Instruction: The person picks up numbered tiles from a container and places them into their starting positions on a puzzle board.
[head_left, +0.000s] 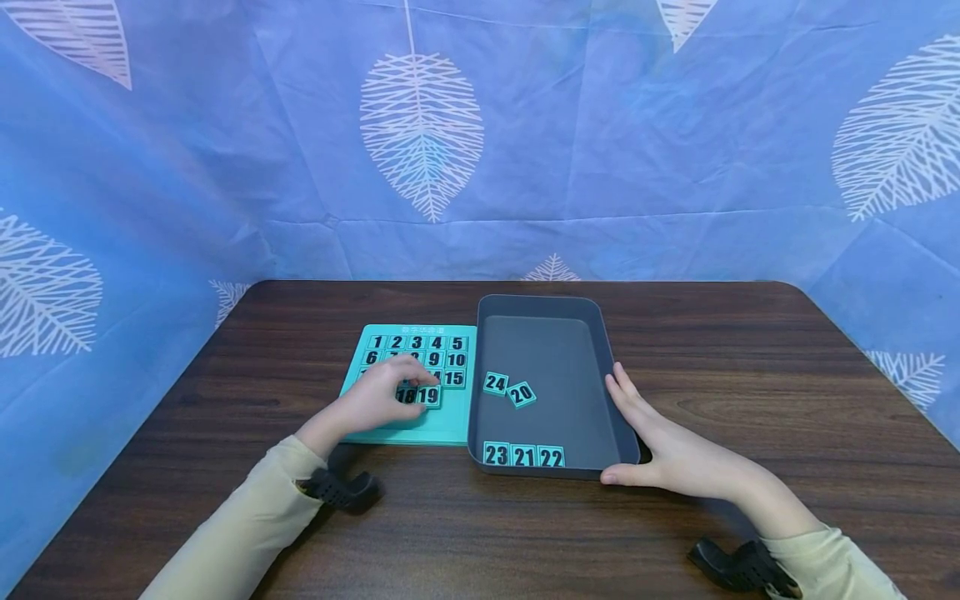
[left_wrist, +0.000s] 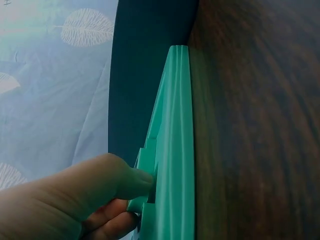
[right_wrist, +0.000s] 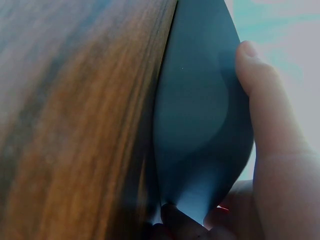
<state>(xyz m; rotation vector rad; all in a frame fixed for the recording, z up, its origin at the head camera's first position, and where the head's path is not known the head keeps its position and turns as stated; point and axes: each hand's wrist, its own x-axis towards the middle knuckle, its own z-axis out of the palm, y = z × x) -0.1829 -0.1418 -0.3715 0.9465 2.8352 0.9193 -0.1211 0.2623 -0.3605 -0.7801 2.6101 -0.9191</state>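
My left hand [head_left: 390, 390] is over a turquoise number board [head_left: 450, 425], its thumb and fingers pinching the number tile 19 [head_left: 429, 397]. That tile sits beside tile 18 [head_left: 406, 396] in the fourth row. In the left wrist view the thumb [left_wrist: 132, 182] presses against a tile's edge at the board's side. Tiles of the upper rows lie in order, some hidden under the hand. My right hand [head_left: 675, 454] holds the near right corner of a dark grey tray [head_left: 540, 342], thumb at the near wall and fingers along the right wall.
Inside the tray, tiles 24 [head_left: 496, 383] and 20 [head_left: 521, 394] lie loose in the middle. Tiles 23 [head_left: 496, 453], 21 [head_left: 523, 455] and 22 [head_left: 551, 456] line its near wall. Tray and board stand side by side on a dark wooden table [head_left: 750, 367]; a blue leaf-patterned cloth [head_left: 300, 167] hangs behind.
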